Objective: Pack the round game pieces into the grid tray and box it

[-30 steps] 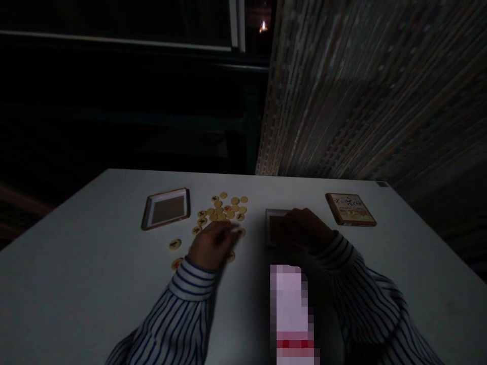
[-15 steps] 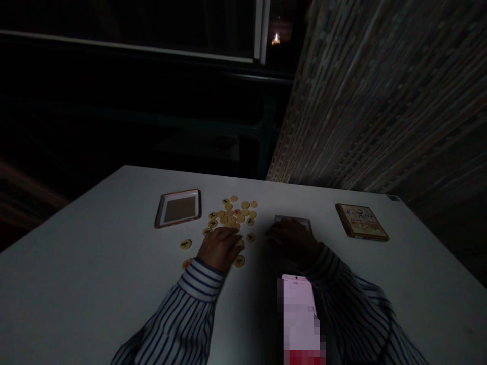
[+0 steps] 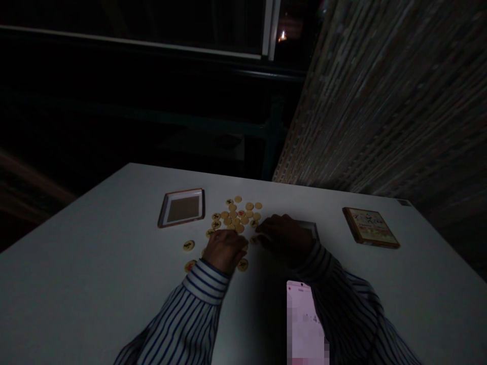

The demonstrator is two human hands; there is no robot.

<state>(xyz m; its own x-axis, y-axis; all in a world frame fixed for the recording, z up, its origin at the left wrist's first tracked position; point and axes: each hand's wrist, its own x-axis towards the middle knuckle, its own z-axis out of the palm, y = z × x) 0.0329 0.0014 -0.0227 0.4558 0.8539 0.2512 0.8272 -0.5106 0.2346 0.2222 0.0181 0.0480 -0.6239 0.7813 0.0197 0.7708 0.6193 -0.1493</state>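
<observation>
Several round wooden Chinese chess pieces (image 3: 233,215) lie scattered on the white table (image 3: 99,248), some showing black or red characters. Over the near side of the pile, my left hand (image 3: 224,249) has its fingers curled down on a pale piece partly hidden at the fingertips. My right hand (image 3: 286,238) is in deep shadow, its fingers bent and a little apart. Its fingertips reach the right edge of the pile, beside a black-marked piece (image 3: 254,239). Behind this hand a shallow tray (image 3: 310,226) is mostly covered.
An open box lid (image 3: 184,208) with a pale rim lies left of the pieces. A closed printed box (image 3: 371,226) is at the right. A lit phone (image 3: 304,324) lies near my right forearm. Beyond the table hangs a string curtain (image 3: 342,101).
My right hand has moved left from the tray to the pieces. My left hand's fingers have drawn in more. The whole view has shifted slightly.
</observation>
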